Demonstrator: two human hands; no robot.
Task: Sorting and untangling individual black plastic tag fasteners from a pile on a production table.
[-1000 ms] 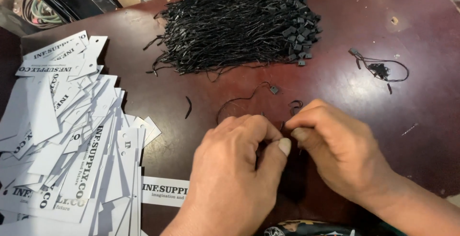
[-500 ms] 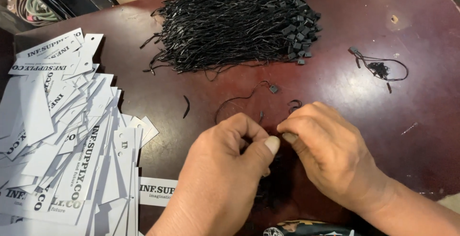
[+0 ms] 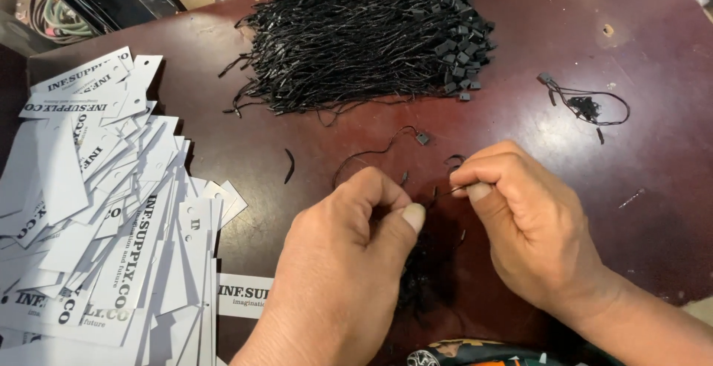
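Both hands near table [image 3: 653,54] front edge, mid-width. Left hand [image 3: 342,262] and right hand [image 3: 527,225] fingers pinched shut on one thin black string [image 3: 438,196] between them. Tags [image 3: 96,210] crowd left edge; string bundle [image 3: 364,39] at far edge.

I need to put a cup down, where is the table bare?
Bare table shows at the far right, beyond the black cord pile and above the stray cord loop. The left side is crowded with white tags; the hands fill the near middle.
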